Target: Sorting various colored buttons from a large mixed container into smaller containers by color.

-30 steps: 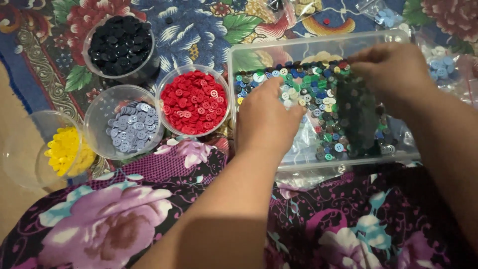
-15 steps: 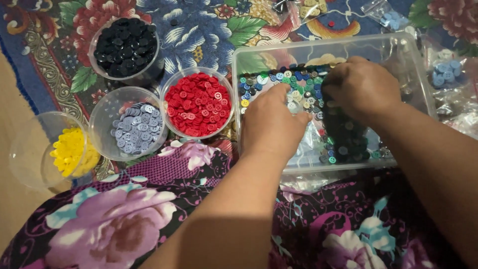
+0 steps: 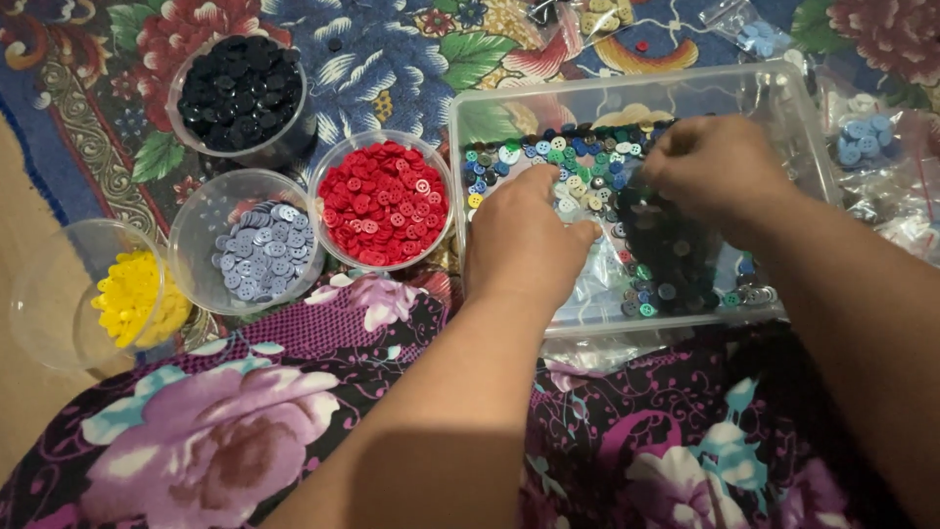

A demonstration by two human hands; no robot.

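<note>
A clear plastic box (image 3: 627, 90) holds a heap of mixed buttons (image 3: 587, 162) in green, blue, white and dark colours. My left hand (image 3: 524, 240) rests palm down inside the box at its left side, fingers bent onto the buttons. My right hand (image 3: 720, 167) hovers over the middle of the heap with fingertips pinched together; what they pinch is hidden. To the left stand four round clear tubs: black buttons (image 3: 238, 90), red buttons (image 3: 384, 204), grey-blue buttons (image 3: 255, 250) and yellow buttons (image 3: 132, 294).
Everything lies on a flowered cloth (image 3: 392, 59). My lap in purple flowered fabric (image 3: 245, 431) fills the foreground. Small clear bags of buttons (image 3: 871, 147) lie at the right, more bags at the top.
My right hand slid left from the box's far right corner to the middle of the heap. My left hand stayed on the buttons at the left side. The view shifted slightly.
</note>
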